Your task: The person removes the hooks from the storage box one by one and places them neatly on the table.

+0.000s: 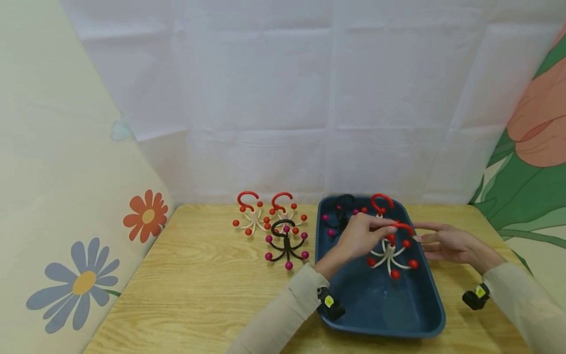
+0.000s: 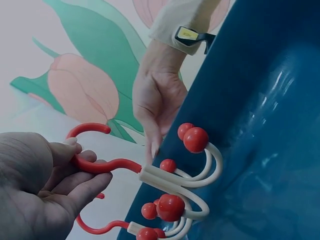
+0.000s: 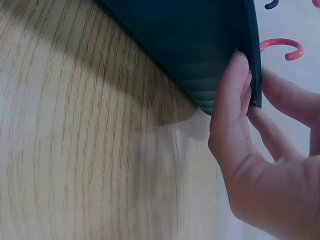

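My left hand [image 1: 364,233] pinches the red hook of a white multi-arm hook hanger [image 1: 389,254] with red ball tips. In the left wrist view, thumb and fingers close on this hook, and the white arms hang over the inside of the blue plastic tub [image 2: 250,130]. My right hand [image 1: 453,244] holds the tub's right rim, thumb and fingers on either side of the wall in the right wrist view. Behind the held hanger, inside the tub, are another red-and-white hanger [image 1: 382,201] and a black one with magenta balls [image 1: 341,216], partly hidden by my left hand.
Left of the tub, two red-and-white hangers [image 1: 253,219] [image 1: 283,202] and a black hanger with magenta balls [image 1: 287,246] stand on the wooden table [image 1: 199,285]. A white cloth [image 1: 265,98] hangs behind. Flower-printed panels [image 1: 84,196] flank both sides.
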Available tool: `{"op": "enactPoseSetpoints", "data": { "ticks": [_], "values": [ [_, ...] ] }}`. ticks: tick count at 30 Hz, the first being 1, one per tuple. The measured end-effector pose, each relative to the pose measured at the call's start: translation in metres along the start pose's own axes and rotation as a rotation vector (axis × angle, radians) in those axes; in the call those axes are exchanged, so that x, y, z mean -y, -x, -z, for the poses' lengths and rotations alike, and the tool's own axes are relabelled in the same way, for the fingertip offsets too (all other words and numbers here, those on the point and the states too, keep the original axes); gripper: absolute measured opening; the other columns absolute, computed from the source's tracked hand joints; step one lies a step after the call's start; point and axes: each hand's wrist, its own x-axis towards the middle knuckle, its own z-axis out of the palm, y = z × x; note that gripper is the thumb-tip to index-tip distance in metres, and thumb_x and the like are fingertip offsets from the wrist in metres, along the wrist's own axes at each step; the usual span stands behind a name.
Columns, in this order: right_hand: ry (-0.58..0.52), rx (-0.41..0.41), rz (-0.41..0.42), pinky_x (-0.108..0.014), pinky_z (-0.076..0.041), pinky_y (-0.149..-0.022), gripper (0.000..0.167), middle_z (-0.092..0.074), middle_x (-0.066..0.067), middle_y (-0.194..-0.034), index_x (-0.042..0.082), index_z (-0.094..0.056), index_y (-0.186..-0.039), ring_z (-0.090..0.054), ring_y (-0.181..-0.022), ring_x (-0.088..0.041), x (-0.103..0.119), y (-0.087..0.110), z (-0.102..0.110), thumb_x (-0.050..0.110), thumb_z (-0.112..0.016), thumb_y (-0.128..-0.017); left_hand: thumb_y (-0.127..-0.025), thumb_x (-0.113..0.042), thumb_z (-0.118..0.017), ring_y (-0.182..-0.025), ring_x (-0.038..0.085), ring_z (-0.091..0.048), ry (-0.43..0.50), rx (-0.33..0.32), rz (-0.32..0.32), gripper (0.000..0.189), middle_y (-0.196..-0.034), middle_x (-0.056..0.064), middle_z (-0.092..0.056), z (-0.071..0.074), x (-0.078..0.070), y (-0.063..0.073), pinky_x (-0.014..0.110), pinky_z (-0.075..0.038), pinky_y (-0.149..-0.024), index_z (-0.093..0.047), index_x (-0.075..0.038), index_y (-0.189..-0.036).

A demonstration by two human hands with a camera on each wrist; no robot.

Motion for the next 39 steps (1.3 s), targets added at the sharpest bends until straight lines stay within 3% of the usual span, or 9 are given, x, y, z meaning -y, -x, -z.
{"op": "enactPoseSetpoints", "data": {
  "ticks": [8, 11, 15, 22, 28, 30, 32, 35, 39],
  "values": [
    [-0.014, 0.008, -0.005, -0.035, -0.063, -0.091, 0.050, -0.075, 0.007, -0.111, 0.034, -0.055, -0.150, -0.075, -0.103, -0.014, 0.000, 0.000, 0.000, 0.018, -0.067, -0.104, -0.104, -0.030, -0.068, -0.054, 0.006, -0.061, 0.015, -0.011, 0.009, 0.029, -0.095, 0.002, -0.084, 0.007, -0.010, 0.003, 0.018, -0.038, -0.050, -0.079, -0.016, -0.127],
    [-0.019, 0.014, -0.006, -0.035, -0.063, -0.091, 0.045, -0.075, 0.007, -0.111, 0.038, -0.059, -0.144, -0.075, -0.103, -0.014, 0.000, 0.000, 0.000, 0.018, -0.066, -0.105, -0.103, -0.032, -0.068, -0.049, 0.011, -0.057, -0.004, -0.018, 0.011, 0.029, -0.094, 0.001, -0.084, 0.011, -0.016, 0.004, 0.019, -0.035, -0.048, -0.079, -0.018, -0.126],
    [-0.012, 0.012, -0.009, -0.035, -0.062, -0.092, 0.050, -0.073, 0.008, -0.112, 0.033, -0.053, -0.152, -0.073, -0.105, -0.013, -0.001, -0.001, 0.002, 0.018, -0.065, -0.106, -0.103, -0.033, -0.069, -0.045, 0.011, -0.051, -0.002, -0.024, 0.016, 0.028, -0.094, 0.001, -0.084, 0.016, -0.021, 0.005, 0.021, -0.032, -0.045, -0.080, -0.019, -0.125],
    [-0.010, 0.007, -0.012, -0.035, -0.063, -0.092, 0.055, -0.073, 0.011, -0.111, 0.026, -0.047, -0.157, -0.073, -0.104, -0.013, -0.001, 0.000, 0.003, 0.017, -0.064, -0.106, -0.103, -0.032, -0.069, -0.070, -0.004, -0.068, 0.052, -0.013, 0.002, 0.029, -0.107, 0.002, -0.083, 0.029, -0.030, 0.011, 0.018, -0.041, -0.054, -0.078, -0.019, -0.127],
    [-0.005, 0.007, -0.008, -0.034, -0.063, -0.090, 0.051, -0.074, 0.010, -0.110, 0.031, -0.051, -0.153, -0.074, -0.103, -0.013, 0.000, 0.000, 0.002, 0.018, -0.064, -0.106, -0.104, -0.035, -0.067, -0.059, -0.001, -0.062, 0.011, -0.024, -0.020, 0.031, -0.100, 0.003, -0.083, 0.040, -0.036, 0.014, 0.018, -0.039, -0.053, -0.077, -0.021, -0.130],
    [-0.003, 0.007, -0.009, -0.034, -0.063, -0.089, 0.054, -0.074, 0.009, -0.111, 0.030, -0.050, -0.156, -0.075, -0.102, -0.014, 0.000, 0.000, 0.001, 0.018, -0.065, -0.105, -0.104, -0.035, -0.067, -0.060, -0.001, -0.062, 0.003, -0.035, -0.033, 0.031, -0.098, 0.004, -0.083, 0.043, -0.038, 0.015, 0.018, -0.043, -0.055, -0.077, -0.020, -0.130],
    [0.003, 0.004, -0.009, -0.034, -0.063, -0.089, 0.059, -0.074, 0.008, -0.111, 0.027, -0.046, -0.159, -0.075, -0.102, -0.014, 0.000, 0.000, 0.001, 0.018, -0.066, -0.105, -0.104, -0.034, -0.067, -0.070, -0.003, -0.068, 0.012, -0.043, -0.046, 0.031, -0.102, 0.004, -0.083, 0.048, -0.039, 0.016, 0.017, -0.048, -0.059, -0.077, -0.019, -0.130],
    [0.005, -0.008, -0.012, -0.033, -0.063, -0.088, 0.062, -0.074, 0.008, -0.110, 0.025, -0.044, -0.161, -0.075, -0.101, -0.014, 0.000, 0.000, 0.001, 0.018, -0.068, -0.104, -0.104, -0.032, -0.067, -0.071, 0.005, -0.072, 0.025, -0.042, -0.064, 0.031, -0.100, 0.006, -0.083, 0.056, -0.042, 0.018, 0.019, -0.045, -0.056, -0.077, -0.017, -0.130],
    [0.000, -0.017, -0.010, -0.032, -0.063, -0.086, 0.061, -0.076, 0.008, -0.108, 0.026, -0.047, -0.159, -0.075, -0.099, -0.013, -0.001, 0.000, 0.000, 0.018, -0.069, -0.103, -0.105, -0.029, -0.067, -0.083, 0.016, -0.077, 0.011, -0.047, -0.094, 0.031, -0.110, 0.008, -0.083, 0.070, -0.047, 0.021, 0.018, -0.050, -0.064, -0.077, -0.015, -0.130]
  ]
}}
